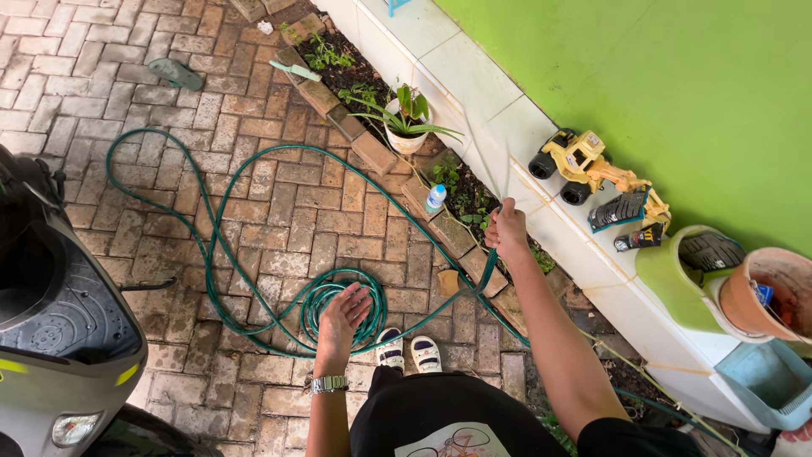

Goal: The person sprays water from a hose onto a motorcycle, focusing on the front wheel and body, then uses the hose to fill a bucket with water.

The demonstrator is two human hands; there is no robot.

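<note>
Open brick paving (254,203) leftward; scooter (59,313), hose coils (338,296), potted plant (406,123) as obstacles.

One green hose (254,245), one potted plant (406,118), one plastic bottle (435,199), one toy loader (592,173), two hands.

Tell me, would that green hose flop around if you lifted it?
Probably floppy: the green hose lies in loose loops and curves over the brick paving. It bends where the right hand grips it. The whole length is likely heavy.
</note>
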